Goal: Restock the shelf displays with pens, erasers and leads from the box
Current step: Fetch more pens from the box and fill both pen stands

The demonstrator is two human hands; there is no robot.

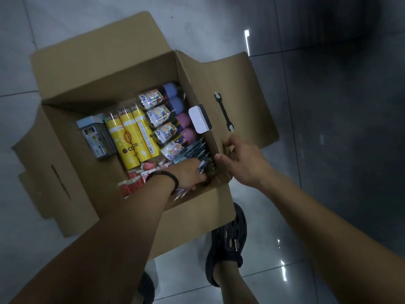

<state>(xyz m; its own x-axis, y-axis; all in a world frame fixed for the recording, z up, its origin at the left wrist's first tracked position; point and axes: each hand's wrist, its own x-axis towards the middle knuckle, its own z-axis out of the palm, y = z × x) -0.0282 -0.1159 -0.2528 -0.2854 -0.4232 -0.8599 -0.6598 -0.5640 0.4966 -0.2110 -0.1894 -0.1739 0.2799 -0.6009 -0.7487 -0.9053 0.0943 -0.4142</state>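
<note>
- On the tiled floor (306, 110) sits the cardboard box (105, 84), flaps folded out and stock lying flat in its bottom. The right hand (243, 159) grips the right-hand wall at the near corner, thumb on the rim and fingers curled over the outer face. Board this thin will likely bow under a one-sided pull, so bracing at the corner is sound.
- Against the middle lie three yellow tubes (129, 139) of coloured pencils, side by side. They look stiff and round, and would probably roll if nudged.
- Beside them, toward the right wall, are clear tubs (164, 115) with lilac and pink caps, smooth and likely slippery. They are best taken round the body rather than by the cap.
- At the far left lies the leads case (96, 137), a flat grey-blue pack. Its contents are brittle, so it wants lifting by its long edges and setting down gently.
- Along the near right corner lie the pens (197, 148), light, thin and loose. The left hand (190, 174) is down among them, its fingers curled round a bunch, with tips showing on either side of the palm. A mid-length grasp should stop them fanning out.
- Nearest the front wall are the erasers (135, 181), small red-and-white sleeved blocks. They look soft, grippy and easy to pinch singly or scoop up.
</note>
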